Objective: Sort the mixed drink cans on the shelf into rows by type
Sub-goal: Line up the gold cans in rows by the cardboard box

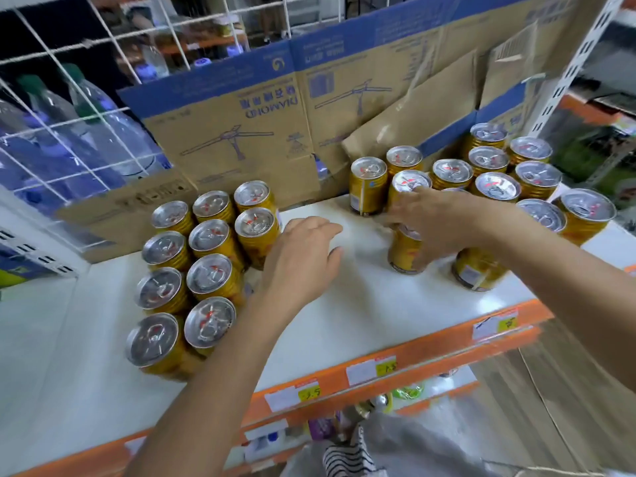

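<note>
Yellow drink cans with silver tops stand on the white shelf (361,304). At the left, a tidy block of several cans (206,270) sits in rows. At the right, a looser cluster of several cans (495,180) fills the back corner. My right hand (433,225) grips one yellow can (406,253) near the shelf's middle, its fingers curled over the top. My left hand (303,259) hovers over the bare shelf just right of the left block, fingers loosely bent and holding nothing. A single can (367,185) stands apart at the back.
Flattened cardboard boxes (241,125) lean along the back of the shelf. A white wire grid (69,132) with water bottles behind it closes the left side. The orange shelf edge (395,359) carries price tags. A slotted upright post (578,63) stands at the right.
</note>
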Tool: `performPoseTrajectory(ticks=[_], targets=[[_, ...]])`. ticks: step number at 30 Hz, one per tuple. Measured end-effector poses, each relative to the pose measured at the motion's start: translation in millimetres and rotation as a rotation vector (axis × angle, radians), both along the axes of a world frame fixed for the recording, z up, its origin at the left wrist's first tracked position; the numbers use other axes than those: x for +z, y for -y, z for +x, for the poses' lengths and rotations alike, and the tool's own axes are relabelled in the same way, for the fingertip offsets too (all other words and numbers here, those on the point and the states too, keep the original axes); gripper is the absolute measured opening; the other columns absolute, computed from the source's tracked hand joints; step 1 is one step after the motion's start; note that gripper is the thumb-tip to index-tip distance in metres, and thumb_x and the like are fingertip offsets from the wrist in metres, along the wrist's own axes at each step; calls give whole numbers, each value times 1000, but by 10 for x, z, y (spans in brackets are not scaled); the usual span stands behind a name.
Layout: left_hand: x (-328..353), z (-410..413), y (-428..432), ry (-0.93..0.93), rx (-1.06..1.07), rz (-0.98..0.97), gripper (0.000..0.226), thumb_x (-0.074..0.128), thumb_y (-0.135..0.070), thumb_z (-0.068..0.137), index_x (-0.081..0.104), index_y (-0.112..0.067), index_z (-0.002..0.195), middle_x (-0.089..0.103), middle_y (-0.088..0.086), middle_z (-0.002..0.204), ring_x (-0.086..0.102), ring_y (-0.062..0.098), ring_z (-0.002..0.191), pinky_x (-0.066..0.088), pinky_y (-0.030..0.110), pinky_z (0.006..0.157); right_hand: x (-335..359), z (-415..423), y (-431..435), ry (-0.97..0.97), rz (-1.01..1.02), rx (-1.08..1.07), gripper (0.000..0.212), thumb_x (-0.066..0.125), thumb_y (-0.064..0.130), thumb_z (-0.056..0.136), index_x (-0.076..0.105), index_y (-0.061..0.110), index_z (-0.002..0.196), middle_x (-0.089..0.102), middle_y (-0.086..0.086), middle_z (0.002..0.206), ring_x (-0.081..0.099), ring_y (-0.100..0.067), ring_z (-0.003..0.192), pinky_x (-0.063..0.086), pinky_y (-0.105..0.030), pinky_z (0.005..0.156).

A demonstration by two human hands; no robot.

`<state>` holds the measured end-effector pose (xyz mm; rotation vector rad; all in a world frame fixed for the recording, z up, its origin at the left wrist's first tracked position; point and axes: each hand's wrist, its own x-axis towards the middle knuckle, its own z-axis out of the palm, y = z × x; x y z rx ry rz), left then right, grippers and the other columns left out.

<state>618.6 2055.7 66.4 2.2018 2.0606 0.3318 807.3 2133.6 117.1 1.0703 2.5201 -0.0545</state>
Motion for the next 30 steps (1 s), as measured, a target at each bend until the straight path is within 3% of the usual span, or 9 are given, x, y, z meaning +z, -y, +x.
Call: performPoseTrajectory(ticks=[2,4,8,12,16,18,21,24,30], targets=[[-60,110,-26,-5,-5,-29,42,50,-31,94,50,-23,135,50,-2,138,42,22,127,32,32,106,-101,84,30,26,92,26,66,64,30,83,33,27,141,38,-1,140,38,-25,126,45,-34,80],[-88,186,-26,-12,-6,-44,43,49,-32,94,48,-24,137,48,-3,140,41,22,127,31,32,106,-156,110,29,8,136,49,64,60,22,84,31,27,141,38,-2,139,39,-26,125,47,-40,87],[-49,127,103,-10,45,-8,44,50,-32,95,47,-25,138,46,-2,141,39,21,129,30,32,106,-115,49,41,-22,181,103,74,67,28,79,28,28,142,45,0,136,41,-25,125,31,-51,104],[44,-158,374,-45,156,22,40,53,-33,94,54,-24,132,49,-2,138,41,21,127,35,34,104,-109,-214,159,-274,-31,74,72,73,26,77,34,23,137,47,-3,130,48,-23,113,46,-33,84],[177,-482,636,-126,274,34,32,54,-31,92,62,-21,121,55,-1,131,45,23,120,40,37,98,-149,-650,296,-412,-152,82,73,75,24,76,38,23,139,41,-6,129,48,-25,116,46,-33,92],[213,-639,741,-145,344,38,33,53,-32,93,60,-22,124,55,0,131,47,24,119,41,37,97,-190,-846,375,-433,-141,96,72,73,24,77,38,24,140,40,-9,130,47,-28,116,44,-36,95],[179,-816,862,-131,405,52,27,48,-30,95,62,-25,117,61,-1,123,52,23,109,44,36,87,-205,-1029,474,-428,-53,193,69,67,23,82,35,24,143,35,-8,139,39,-27,124,28,-24,97],[75,-924,956,-73,419,76,30,46,-28,97,62,-24,123,62,-2,125,53,20,112,43,33,92,-225,-1146,550,-401,19,251,71,64,18,83,32,22,146,31,-4,147,31,-21,132,17,-19,96],[60,-953,1001,-67,350,106,34,40,-23,100,60,-17,127,59,-1,131,50,17,119,35,28,100,-361,-1307,608,-401,53,234,74,65,12,79,33,24,145,33,0,149,39,-25,126,28,-28,101]])
